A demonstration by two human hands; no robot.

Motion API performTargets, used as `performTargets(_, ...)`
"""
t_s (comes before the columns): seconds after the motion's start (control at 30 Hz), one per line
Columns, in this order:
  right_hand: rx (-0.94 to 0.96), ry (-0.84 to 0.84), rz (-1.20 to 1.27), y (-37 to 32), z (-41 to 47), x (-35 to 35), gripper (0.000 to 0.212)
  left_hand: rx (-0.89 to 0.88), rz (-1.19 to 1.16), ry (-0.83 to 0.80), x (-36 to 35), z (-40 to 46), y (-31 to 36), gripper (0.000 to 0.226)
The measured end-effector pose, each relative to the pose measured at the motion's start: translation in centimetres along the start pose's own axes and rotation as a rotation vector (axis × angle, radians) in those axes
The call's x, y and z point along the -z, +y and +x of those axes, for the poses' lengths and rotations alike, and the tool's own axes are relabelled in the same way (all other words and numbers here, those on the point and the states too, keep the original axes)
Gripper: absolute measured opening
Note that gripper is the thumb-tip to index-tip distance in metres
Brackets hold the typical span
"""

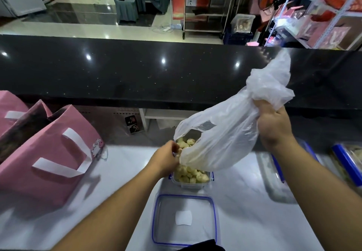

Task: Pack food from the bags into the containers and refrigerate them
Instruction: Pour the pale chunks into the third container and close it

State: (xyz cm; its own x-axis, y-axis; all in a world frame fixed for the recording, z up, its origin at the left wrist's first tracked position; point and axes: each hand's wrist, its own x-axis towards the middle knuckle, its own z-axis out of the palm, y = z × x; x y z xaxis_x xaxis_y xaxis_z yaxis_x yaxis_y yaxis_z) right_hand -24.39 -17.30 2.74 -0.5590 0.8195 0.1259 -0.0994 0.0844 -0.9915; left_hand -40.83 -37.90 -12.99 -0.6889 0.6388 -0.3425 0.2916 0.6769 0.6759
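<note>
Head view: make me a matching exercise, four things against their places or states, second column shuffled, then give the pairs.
Things:
1. plastic bag
2. container
3. lid
4. pink bag

States:
A. lies flat, nearest the person
B. stands at the left, white handles
C. tilted, held by both hands
D. open, holding pale food pieces

Pairs: 1-C, 2-D, 3-A, 4-B

plastic bag [225, 133]: translucent, tilted, mouth down | container [193, 180]: clear, holding pale food pieces [191, 174]

Pink bags [52, 164], blue-rimmed lid [184, 219]
</note>
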Motion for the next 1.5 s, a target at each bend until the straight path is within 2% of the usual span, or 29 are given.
performTargets(0.13, -0.085, 0.073, 0.065, 0.7, -0.4, 0.9, 0.014, 0.061, -0.267, 0.155, 0.3, 0.3, 1.1, 0.059)
performTargets(0.2, -0.127, 0.125, 0.062, 1.5, -0.4, 1.6, 0.017, 0.031, -0.378, 0.219, 0.8, 0.0, 2.4, 0.060)
performTargets(0.27, -0.173, 0.153, 0.037, 2.4, -0.5, 2.3, 0.021, -0.030, -0.414, 0.202, 0.9, -0.2, 3.7, 0.054)
performTargets(0.37, -0.248, 0.180, 0.026, 3.8, -0.8, 3.3, 0.020, -0.147, -0.444, -0.029, 0.1, -0.8, 5.6, 0.055)
performTargets(0.47, -0.314, 0.249, 0.100, 4.8, -1.1, 4.2, 0.016, -0.249, -0.343, -0.306, -1.6, -1.4, 7.7, 0.103)
performTargets(0.53, -0.327, 0.291, 0.132, 5.3, -1.1, 5.1, 0.024, -0.263, -0.240, -0.391, -3.0, -1.7, 9.3, 0.112)
performTargets(0.57, -0.328, 0.317, 0.132, 5.7, -1.1, 5.7, 0.031, -0.269, -0.170, -0.383, -3.7, -1.8, 10.1, 0.102)
performTargets(0.63, -0.318, 0.380, 0.102, 6.2, -1.1, 6.9, 0.042, -0.282, -0.031, -0.296, -4.9, -1.7, 11.4, 0.058)
performTargets(0.7, -0.278, 0.415, -0.019, 6.5, -1.4, 8.4, 0.042, -0.293, -0.005, -0.182, -6.1, -1.7, 12.6, 0.021)
performTargets(0.73, -0.244, 0.405, -0.100, 6.6, -1.8, 9.1, 0.038, -0.279, -0.047, -0.129, -6.5, -1.7, 13.2, 0.013)
performTargets(0.8, -0.158, 0.317, -0.238, 6.6, -2.8, 10.6, 0.026, -0.203, -0.190, -0.049, -7.5, -1.9, 14.8, 0.010)
performTargets(0.9, -0.070, 0.182, -0.497, 7.3, -4.4, 12.9, 0.020, -0.072, -0.382, 0.013, -9.3, -2.0, 18.0, 0.018)
performTargets(0.97, -0.059, 0.059, -0.649, 8.1, -5.0, 14.8, 0.040, 0.002, -0.487, 0.015, -11.0, -1.9, 20.1, 0.021)
performTargets(1.0, -0.107, -0.023, -0.645, 8.2, -5.4, 15.7, 0.049, 0.021, -0.530, 0.004, -11.9, -1.9, 21.3, 0.022)
performTargets(1.1, -0.216, -0.173, -0.608, 7.4, -6.3, 18.5, 0.052, 0.015, -0.570, -0.078, -15.3, -2.1, 24.8, 0.018)
performTargets(1.23, -0.217, -0.083, -0.513, 6.7, -6.0, 23.7, 0.043, -0.052, -0.546, -0.251, -20.3, -3.6, 30.0, 0.007)
performTargets(1.33, -0.240, 0.016, -0.527, 7.1, -5.4, 29.1, 0.025, -0.083, -0.522, -0.326, -24.3, -4.5, 33.6, 0.003)
performTargets(1.5, -0.230, 0.168, -0.645, 6.9, -4.8, 38.8, 0.031, -0.146, -0.479, -0.446, -30.8, -5.4, 38.6, 0.015)
